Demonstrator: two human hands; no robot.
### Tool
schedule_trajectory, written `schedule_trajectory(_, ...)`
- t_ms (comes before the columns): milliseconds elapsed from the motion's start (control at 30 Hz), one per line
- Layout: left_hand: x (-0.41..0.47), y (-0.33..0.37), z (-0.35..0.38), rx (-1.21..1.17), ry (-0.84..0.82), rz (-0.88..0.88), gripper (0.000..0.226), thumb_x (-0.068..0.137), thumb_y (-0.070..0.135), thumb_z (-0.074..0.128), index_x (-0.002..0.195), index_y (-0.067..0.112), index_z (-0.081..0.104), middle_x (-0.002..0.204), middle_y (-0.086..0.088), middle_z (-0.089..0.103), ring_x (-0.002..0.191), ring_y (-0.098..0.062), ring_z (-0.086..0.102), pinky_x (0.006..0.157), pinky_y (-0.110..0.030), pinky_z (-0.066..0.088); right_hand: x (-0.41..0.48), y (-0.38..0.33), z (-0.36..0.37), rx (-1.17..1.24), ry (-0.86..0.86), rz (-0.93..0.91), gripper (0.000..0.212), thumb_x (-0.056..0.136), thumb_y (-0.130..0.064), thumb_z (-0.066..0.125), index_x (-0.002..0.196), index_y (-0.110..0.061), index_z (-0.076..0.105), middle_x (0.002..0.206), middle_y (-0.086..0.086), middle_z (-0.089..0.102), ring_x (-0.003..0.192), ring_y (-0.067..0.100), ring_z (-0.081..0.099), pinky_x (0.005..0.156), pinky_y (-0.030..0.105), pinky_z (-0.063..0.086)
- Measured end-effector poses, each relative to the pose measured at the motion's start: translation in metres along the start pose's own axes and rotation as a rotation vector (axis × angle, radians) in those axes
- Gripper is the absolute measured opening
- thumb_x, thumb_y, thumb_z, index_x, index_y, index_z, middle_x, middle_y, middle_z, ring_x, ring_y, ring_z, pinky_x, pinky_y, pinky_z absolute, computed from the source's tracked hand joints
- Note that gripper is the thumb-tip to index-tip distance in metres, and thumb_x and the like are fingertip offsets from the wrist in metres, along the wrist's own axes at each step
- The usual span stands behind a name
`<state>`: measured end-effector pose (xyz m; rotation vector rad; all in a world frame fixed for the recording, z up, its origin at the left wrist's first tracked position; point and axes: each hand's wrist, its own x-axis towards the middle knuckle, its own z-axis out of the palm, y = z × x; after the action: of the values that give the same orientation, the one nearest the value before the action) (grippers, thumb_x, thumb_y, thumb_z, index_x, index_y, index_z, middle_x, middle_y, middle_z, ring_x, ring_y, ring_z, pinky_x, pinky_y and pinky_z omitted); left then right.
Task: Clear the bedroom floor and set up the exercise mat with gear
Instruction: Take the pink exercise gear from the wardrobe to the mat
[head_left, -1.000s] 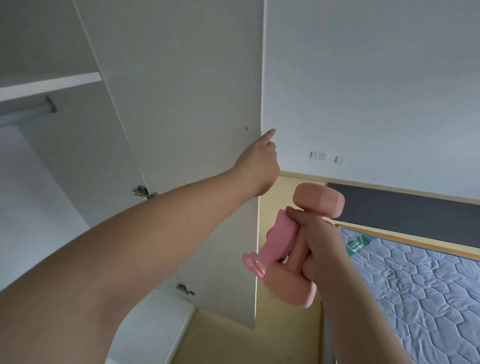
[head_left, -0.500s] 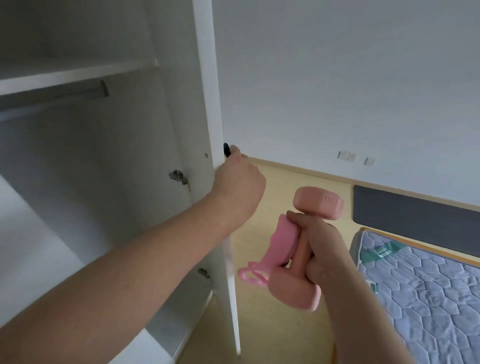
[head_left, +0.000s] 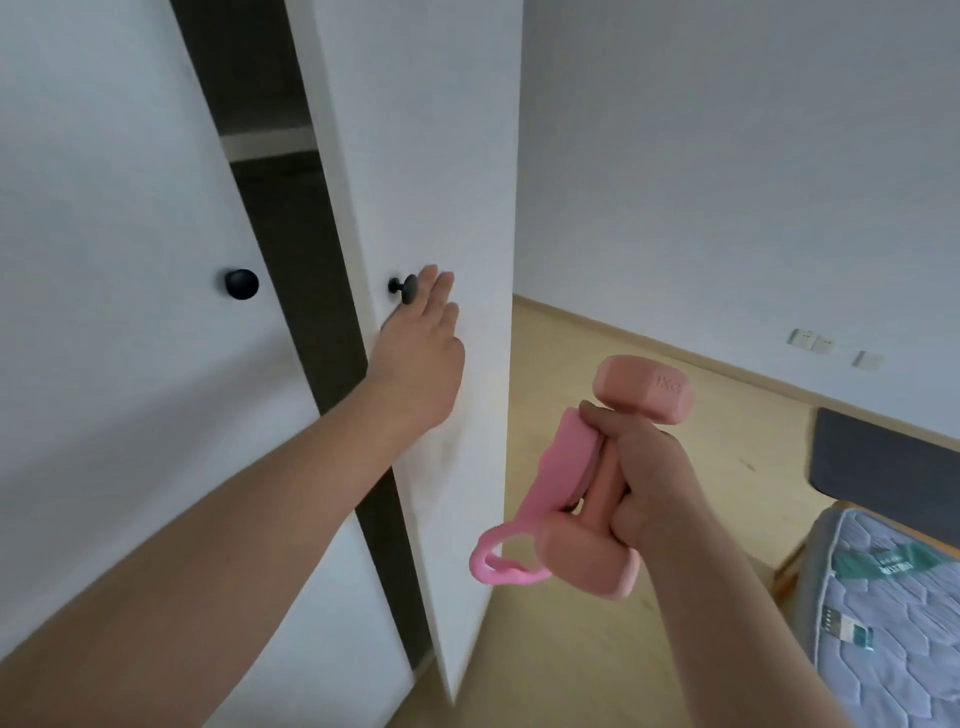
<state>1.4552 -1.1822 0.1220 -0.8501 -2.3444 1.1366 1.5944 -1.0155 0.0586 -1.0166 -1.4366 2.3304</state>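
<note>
The wardrobe door (head_left: 441, 156) is almost shut now. It is no longer wide open, and only a thin dark gap is left beside it. Our left hand (head_left: 421, 358) is off the door's edge. It lies flat on the front of the door with its fingers straight and pushes, just beside the black knob (head_left: 402, 287).

Our right hand (head_left: 639, 483) is wrapped tight around the pink dumbbell (head_left: 644, 387) and the pink stretchy band (head_left: 561, 467). It holds them up in the air, near the door and above the floor (head_left: 571, 364).

We think the gear is out of the wardrobe. The next job is to carry it to the dark mat (head_left: 883, 462), which lies on the floor by the wall, well apart from us.

We count one dumbbell, one band, one mat and one bed (head_left: 893, 623). There are two doors, this one and the other door (head_left: 104, 208). There are two knobs, with the other knob (head_left: 241, 283) on that door. There are three small white plates (head_left: 823, 343) on the wall.
</note>
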Motion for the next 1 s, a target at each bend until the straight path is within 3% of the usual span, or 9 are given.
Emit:
schedule_trajectory(267, 0.0, -0.021, 0.038, -0.084, 0.098, -0.003, 0.048, 0.099, 0.027, 0.04, 0.145, 0.022, 0.054, 0.17, -0.016, 0.014, 0.156, -0.044, -0.007, 0.123, -0.059, -0.007, -0.005, 0.015, 0.039, 0.027, -0.043, 0.028, 0.041, 0.071, -0.026, 0.086, 0.105, -0.006, 0.074, 0.104, 0.022, 0.076, 0.097, 0.043, 0.074, 0.086, 0.07, 0.052)
schedule_trajectory(467, 0.003, -0.04, 0.063, -0.148, 0.118, -0.003, 0.053, 0.099, 0.025, 0.031, 0.149, 0.025, 0.048, 0.171, -0.007, 0.013, 0.157, -0.036, -0.01, 0.125, -0.054, -0.011, 0.003, 0.021, 0.046, 0.046, -0.006, -0.012, 0.026, 0.07, -0.03, 0.088, 0.088, -0.014, 0.076, 0.074, 0.008, 0.075, 0.06, 0.028, 0.072, 0.063, 0.049, 0.059)
schedule_trajectory(567, 0.005, -0.048, 0.071, -0.206, 0.135, -0.01, 0.054, 0.098, 0.024, 0.031, 0.149, 0.026, 0.048, 0.171, -0.002, 0.015, 0.158, -0.032, -0.009, 0.126, -0.05, -0.011, 0.006, 0.024, 0.05, 0.048, -0.004, -0.013, 0.027, 0.069, -0.031, 0.088, 0.088, -0.015, 0.076, 0.077, 0.008, 0.076, 0.064, 0.03, 0.073, 0.067, 0.052, 0.06)
schedule_trajectory(667, 0.007, -0.054, 0.078, -0.253, 0.142, -0.015, 0.056, 0.096, 0.021, 0.033, 0.149, 0.028, 0.048, 0.171, 0.002, 0.016, 0.158, -0.028, -0.009, 0.125, -0.046, -0.013, 0.006, 0.024, 0.053, 0.042, -0.016, 0.008, 0.036, 0.067, -0.031, 0.087, 0.096, -0.012, 0.077, 0.091, 0.015, 0.078, 0.083, 0.037, 0.076, 0.08, 0.064, 0.057)
schedule_trajectory(733, 0.008, -0.059, 0.083, -0.27, 0.142, -0.013, 0.057, 0.095, 0.021, 0.033, 0.15, 0.03, 0.047, 0.171, 0.003, 0.016, 0.158, -0.026, -0.01, 0.125, -0.045, -0.015, 0.008, 0.023, 0.055, 0.037, -0.008, 0.018, 0.037, 0.068, -0.03, 0.088, 0.098, -0.011, 0.076, 0.094, 0.016, 0.078, 0.087, 0.038, 0.076, 0.08, 0.065, 0.057)
schedule_trajectory(867, 0.011, -0.066, 0.09, -0.298, 0.167, -0.001, 0.058, 0.093, 0.019, 0.037, 0.149, 0.03, 0.048, 0.17, 0.004, 0.018, 0.158, -0.025, -0.008, 0.126, -0.044, -0.012, 0.015, 0.023, 0.053, 0.049, 0.016, 0.015, 0.027, 0.07, -0.028, 0.089, 0.089, -0.014, 0.075, 0.076, 0.009, 0.076, 0.061, 0.029, 0.073, 0.063, 0.051, 0.059)
schedule_trajectory(1000, 0.011, -0.066, 0.094, -0.332, 0.217, 0.007, 0.057, 0.092, 0.018, 0.039, 0.146, 0.031, 0.053, 0.169, 0.005, 0.023, 0.159, -0.024, -0.005, 0.127, -0.044, -0.009, 0.019, 0.024, 0.05, 0.058, 0.014, 0.007, 0.025, 0.072, -0.028, 0.088, 0.087, -0.014, 0.075, 0.072, 0.008, 0.074, 0.057, 0.028, 0.071, 0.063, 0.05, 0.059)
